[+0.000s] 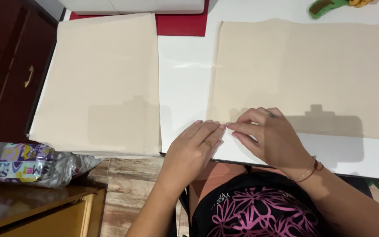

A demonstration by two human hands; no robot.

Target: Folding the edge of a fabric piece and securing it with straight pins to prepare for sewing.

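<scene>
At the near edge of the white table, a large sheet of beige fabric lies flat, and its lower left corner is between the two hands. The right hand pinches this corner with thumb and forefinger, the other fingers bent. The left hand lies flat beside it, fingers straight and together, holding nothing, its fingertips touching those of the right hand. To the left, a stack of the same beige fabric rests on the table, apart from the sheet. Behind it lies a red mat. A green tool is at the far right edge. A colourful plastic packet sits on a wooden cabinet at lower left.
</scene>
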